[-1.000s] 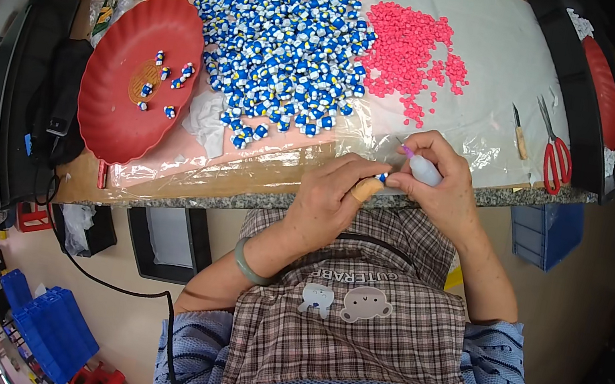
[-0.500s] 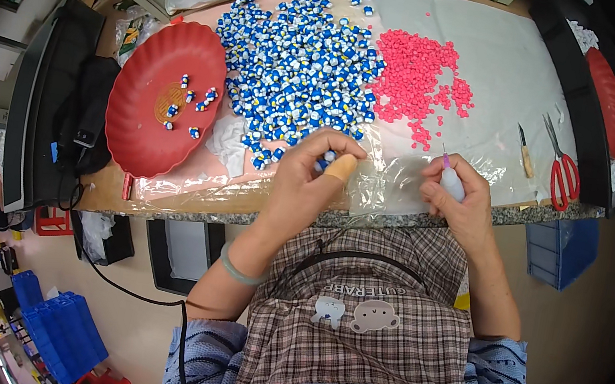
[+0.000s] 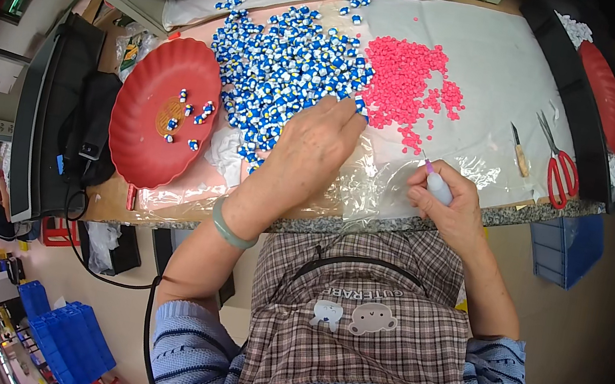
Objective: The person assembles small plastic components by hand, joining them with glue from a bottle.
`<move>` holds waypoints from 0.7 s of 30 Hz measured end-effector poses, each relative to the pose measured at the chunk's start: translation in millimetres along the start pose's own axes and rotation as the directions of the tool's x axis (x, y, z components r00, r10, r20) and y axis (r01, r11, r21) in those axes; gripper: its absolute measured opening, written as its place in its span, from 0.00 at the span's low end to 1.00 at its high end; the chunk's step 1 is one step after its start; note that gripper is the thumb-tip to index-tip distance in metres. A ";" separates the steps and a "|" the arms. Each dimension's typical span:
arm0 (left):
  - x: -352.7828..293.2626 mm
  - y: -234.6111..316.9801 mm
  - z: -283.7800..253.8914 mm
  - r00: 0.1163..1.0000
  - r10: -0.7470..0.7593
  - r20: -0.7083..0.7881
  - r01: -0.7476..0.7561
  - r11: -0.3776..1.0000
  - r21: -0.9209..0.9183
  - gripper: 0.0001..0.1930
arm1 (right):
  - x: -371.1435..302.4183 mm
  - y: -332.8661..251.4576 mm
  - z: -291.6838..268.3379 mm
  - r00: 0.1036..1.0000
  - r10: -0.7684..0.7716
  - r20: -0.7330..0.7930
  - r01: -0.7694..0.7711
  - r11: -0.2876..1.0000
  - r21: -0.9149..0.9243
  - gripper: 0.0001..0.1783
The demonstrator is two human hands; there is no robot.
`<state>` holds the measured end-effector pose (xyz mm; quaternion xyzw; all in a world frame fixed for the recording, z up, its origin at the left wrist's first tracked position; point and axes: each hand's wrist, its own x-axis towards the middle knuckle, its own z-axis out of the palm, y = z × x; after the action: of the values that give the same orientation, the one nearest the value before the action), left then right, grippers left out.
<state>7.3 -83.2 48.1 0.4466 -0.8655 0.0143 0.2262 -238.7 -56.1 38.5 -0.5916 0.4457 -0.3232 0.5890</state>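
Note:
My left hand [image 3: 314, 140] reaches over the near right side of a pile of small blue-and-white pieces [image 3: 280, 65] with yellow spots. Its fingers are bent and held together, the tips down at the pile; what they hold, if anything, is hidden. In my right hand [image 3: 451, 210] is a small white squeeze bottle [image 3: 439, 188] with a purple needle tip, pointing up and left toward small pink pieces [image 3: 399, 81]. These pink pieces lie spread just right of the blue-and-white pile.
On the left stands a red scalloped plate [image 3: 139, 139] with several blue-and-white pieces in it. Crumpled white tissue [image 3: 224, 154] lies beside it. At the right are a craft knife [image 3: 521, 155] and red-handled scissors [image 3: 563, 174]. Clear plastic film [image 3: 375, 179] covers the table's near edge.
My left hand has moved away from in front of me, forward to the pile, and turned back-up. The right hand with the bottle has shifted slightly left and nearer.

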 end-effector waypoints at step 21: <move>-39.2 59.8 17.3 0.756 -0.411 0.509 0.393 -0.336 -0.856 0.14 | -6.6 2.2 -6.8 0.977 -0.084 -0.198 0.144 0.939 0.311 0.15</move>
<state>-26.4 -21.1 27.3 0.3923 -0.3521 -0.7075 0.4707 -247.8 -52.7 38.0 -0.4797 0.4033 -0.4782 0.6153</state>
